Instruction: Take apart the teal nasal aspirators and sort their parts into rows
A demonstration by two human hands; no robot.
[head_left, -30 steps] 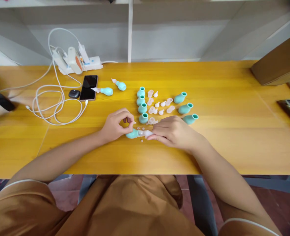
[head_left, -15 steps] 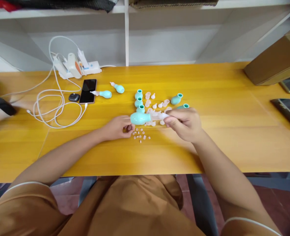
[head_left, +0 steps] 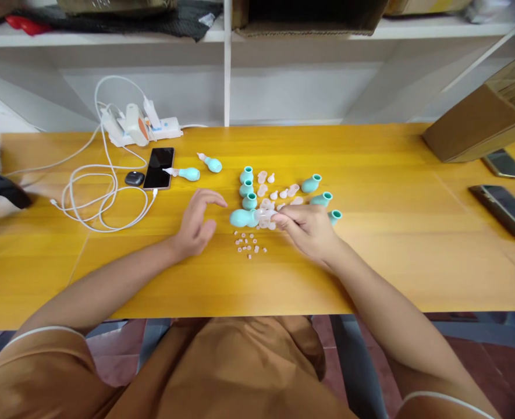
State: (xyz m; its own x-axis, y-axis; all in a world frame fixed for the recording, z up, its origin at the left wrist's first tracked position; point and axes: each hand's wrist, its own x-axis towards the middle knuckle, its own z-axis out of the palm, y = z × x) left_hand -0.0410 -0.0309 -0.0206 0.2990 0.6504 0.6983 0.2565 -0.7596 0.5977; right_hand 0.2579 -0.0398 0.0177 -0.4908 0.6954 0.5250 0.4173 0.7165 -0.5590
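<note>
Over the table (head_left: 383,174), the right grip (head_left: 310,230) pinches a clear-nozzled teal bulb (head_left: 240,218).

My left hand (head_left: 196,224), pinched a second ago, has opened, thumb and fingers parted, and drawn left, away from the rings (head_left: 246,248). My right hand (head_left: 312,227) has moved the bulb (head_left: 241,218) farther from me, uncovering those rings. More of the shelf (head_left: 109,38) now shows.

Smooth glossy rubber-like bulb (head_left: 240,218), translucent plastic-like nozzle (head_left: 265,215), satin wood-grain surface (head_left: 397,256), matt cardboard box (head_left: 464,122), matt cloth shirt (head_left: 240,366), glossy phone screen (head_left: 160,161)
</note>
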